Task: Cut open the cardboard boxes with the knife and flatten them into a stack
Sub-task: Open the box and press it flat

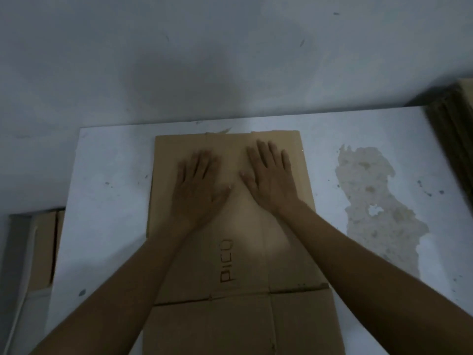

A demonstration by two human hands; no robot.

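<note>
I have the flattened cardboard box (pixel 243 226) lying on the white table (pixel 102 188), its long side running away from me, so the whole sheet gets support while I press the folds down. My left hand (pixel 198 185) and right hand (pixel 271 175) both sit palm-down on the far half of the box, side by side with a narrow strip of cardboard between the thumbs. I judge that this is the part most likely to spring up, which is why my weight goes there.

The fingers (pixel 202 162) of my left hand are straight and close together, flat against the cardboard; that hand is blurred, so I cannot tell more. The fingers (pixel 266 155) of my right hand are straight and slightly fanned, also flat on the surface. Neither hand grips or pinches anything.

The printed lettering lies on the box nearer to me than my hands, between my forearms. To the right of the box and beyond its far corner stands a stack of cardboard (pixel 453 139). To the left of the box, past the table edge and lower down, are more boxes (pixel 44 249). I see no knife.
</note>
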